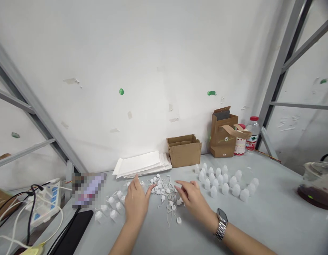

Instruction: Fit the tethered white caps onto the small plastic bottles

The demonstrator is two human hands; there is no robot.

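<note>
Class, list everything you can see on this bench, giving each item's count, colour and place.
caps: many, white, heaped between the hands
domes: many, white, in rows right of the caps
table: one, grey, under everything
paper stack: one, white, at the back
box: one, brown, at the back
bag: one, brown, back right
canister: one, red and white, behind the bag
water bottle: one, red cap, beside the bag
power strip: one, white, far left
phone: one, black, near left
left hand: open, beside the caps
right hand: open, over the caps, with a silver watch
</note>
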